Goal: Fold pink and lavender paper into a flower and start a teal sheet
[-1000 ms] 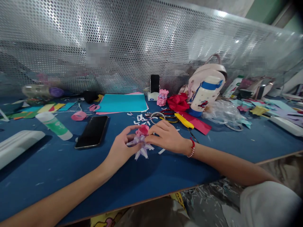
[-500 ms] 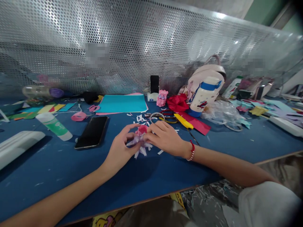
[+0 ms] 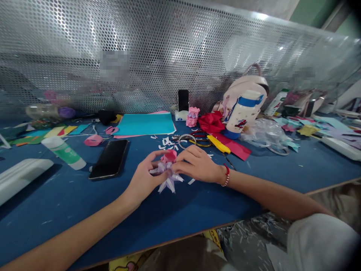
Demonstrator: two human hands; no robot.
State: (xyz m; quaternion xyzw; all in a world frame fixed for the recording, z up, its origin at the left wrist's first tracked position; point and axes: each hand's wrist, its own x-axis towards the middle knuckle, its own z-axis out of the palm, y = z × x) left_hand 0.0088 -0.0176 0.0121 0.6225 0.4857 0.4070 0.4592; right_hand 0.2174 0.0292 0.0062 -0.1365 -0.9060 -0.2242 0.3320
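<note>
Between my hands is a pale purple paper flower (image 3: 169, 184) with pointed petals, joined or held against a pink paper piece (image 3: 169, 156) behind it. My left hand (image 3: 146, 173) pinches the flower from the left, thumb in front and fingers behind. From the right, my right hand (image 3: 194, 162) has its fingertips closed on the flower's right side, close to the pink piece. Whether the two paper parts are attached is hidden by my fingers. White paper scraps (image 3: 166, 141) lie just behind my hands, beside scissors (image 3: 194, 139).
A black phone (image 3: 109, 159), a glue tube (image 3: 64, 152) and a white device (image 3: 22, 175) lie left. Blue paper sheets (image 3: 145, 124) are behind. A yellow cutter (image 3: 219, 143), red paper (image 3: 237, 146) and a water bottle (image 3: 241, 114) stand or lie right. A perforated metal panel (image 3: 158, 56) closes off the back.
The purple flower has tipped slightly, so more of its petals show toward me. My right fingers have shifted a little along its right side; my left hand keeps its grip.
</note>
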